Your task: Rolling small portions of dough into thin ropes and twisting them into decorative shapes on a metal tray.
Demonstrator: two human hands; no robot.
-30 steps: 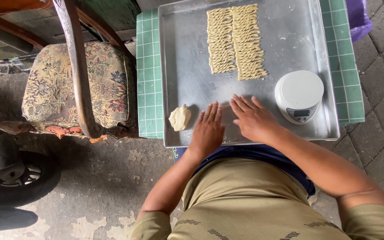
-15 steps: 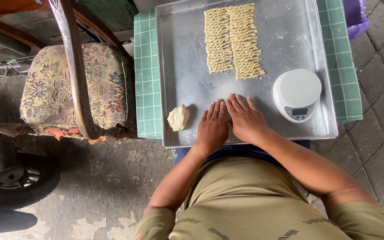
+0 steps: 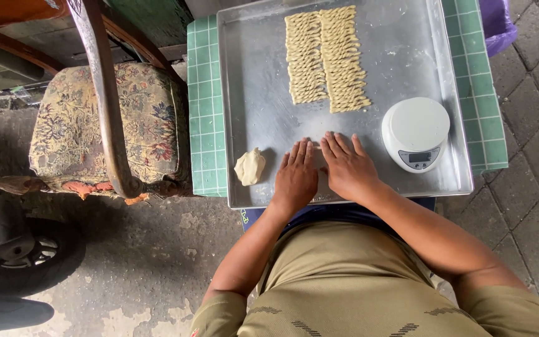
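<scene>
I see both hands flat on the tray (image 3: 254,93), palms down and side by side: the left hand (image 3: 296,178) and the right hand (image 3: 346,167), fingers spread and straight, neither grip closed on anything. A thin bit of dough seems to lie under or between the fingertips, but it is mostly hidden — I cannot tell its shape or length.

The dough lump (image 3: 249,166) sits on the tray just left of the left hand, apart from it. Two rows of twisted strips (image 3: 325,57) lie further up the tray, well clear of both hands. The scale (image 3: 415,132) stands just beside the right hand, near the tray's right rim.

My worries, as judgement only: uneven pressure from two palms could thin the piece in the middle and break it. A wide stroke of the right hand could knock the scale. The tray overhangs the near edge of the green-checked bench (image 3: 206,112) (or so it looks from above), so hard downward pressure there might tip it. A long push forward could reach the finished strips and flatten them.
</scene>
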